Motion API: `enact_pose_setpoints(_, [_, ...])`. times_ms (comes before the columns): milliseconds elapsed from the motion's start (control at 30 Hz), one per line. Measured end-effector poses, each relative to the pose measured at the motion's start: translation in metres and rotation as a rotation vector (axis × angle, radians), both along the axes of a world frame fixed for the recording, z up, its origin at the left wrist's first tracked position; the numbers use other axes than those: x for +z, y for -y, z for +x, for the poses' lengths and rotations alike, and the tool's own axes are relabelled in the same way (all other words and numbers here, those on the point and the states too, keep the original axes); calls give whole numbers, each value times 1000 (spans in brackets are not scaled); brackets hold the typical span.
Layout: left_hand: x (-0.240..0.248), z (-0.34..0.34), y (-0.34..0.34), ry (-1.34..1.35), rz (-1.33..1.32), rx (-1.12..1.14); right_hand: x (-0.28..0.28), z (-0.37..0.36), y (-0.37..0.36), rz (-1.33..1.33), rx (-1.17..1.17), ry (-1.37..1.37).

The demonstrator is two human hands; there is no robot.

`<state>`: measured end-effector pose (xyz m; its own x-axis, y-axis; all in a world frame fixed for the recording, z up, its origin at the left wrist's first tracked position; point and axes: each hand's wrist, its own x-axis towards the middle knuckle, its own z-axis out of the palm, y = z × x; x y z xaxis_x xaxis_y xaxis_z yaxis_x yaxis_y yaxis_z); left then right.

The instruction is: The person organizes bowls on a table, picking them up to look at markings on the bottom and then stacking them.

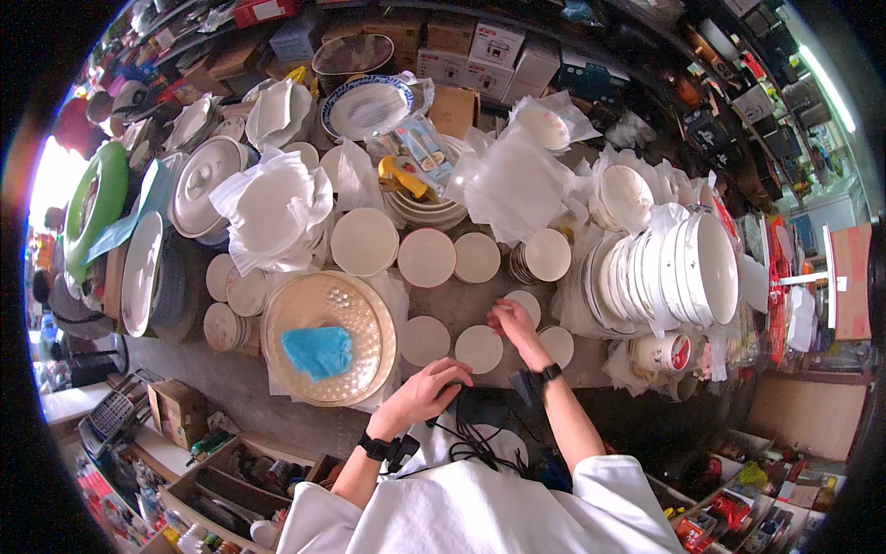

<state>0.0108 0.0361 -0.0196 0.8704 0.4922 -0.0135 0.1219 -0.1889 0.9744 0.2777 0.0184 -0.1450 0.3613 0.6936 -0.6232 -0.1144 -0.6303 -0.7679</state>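
Note:
My right hand point(515, 325) reaches over the table, its bent fingers closed at the left rim of a small white bowl point(527, 303). The hand partly covers this bowl. My left hand point(430, 391) is at the table's front edge with fingers loosely bent and apart, holding nothing I can see. Just beyond it is a round white bowl point(425, 342), and another small bowl point(479, 350) lies between my hands. Right of my right wrist stands a short stack of small bowls point(556, 346). Behind are a red-rimmed bowl point(427, 258) and a white bowl point(477, 258).
At left, a large cream plate point(371, 355) carries a blue cloth-like piece point(317, 353). A row of upright white plates point(660, 277) stands at right. Paper-wrapped dishes point(277, 210) and a yellow-handled tool point(403, 177) lie behind. Black cables point(475, 441) hang before me.

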Motion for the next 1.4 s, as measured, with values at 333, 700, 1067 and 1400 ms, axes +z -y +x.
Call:
enact_pose_setpoints(333, [8,-28,17,-68,-67,85,-94,0,-72,21,-344,-410])
enact_pose_setpoints(700, [9,-10,8,-24,-65,26,-184,73,-15,183,161,287])
enact_pose_setpoints(1067, [4,-10,14,-106,-19,20,-121,8,-41,63,212,621])
enact_pose_setpoints(1400, [65,-18,3,-34,-42,73,-50,0,-53,-128,215,767])
